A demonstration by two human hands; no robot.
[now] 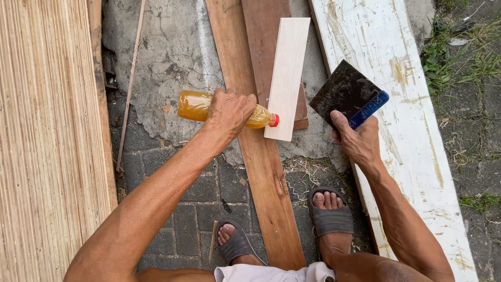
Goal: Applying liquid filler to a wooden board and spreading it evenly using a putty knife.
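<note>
Head view: left hand (228,112) is gripping the amber bottle (195,106) sideways, its red cap (274,120) touching the pale board (287,78).
Right hand (359,140): pinching the dark scraper (346,92), just right of the board.

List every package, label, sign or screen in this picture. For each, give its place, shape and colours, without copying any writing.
Plastic bottle: lying sideways in the left hand, clear, filled with amber liquid, red cap pointing at the pale plank; no label shows.
Blue label: a strip on the handle edge of the dark square scraper held in the right hand.
No signs or screens are in view.
</note>
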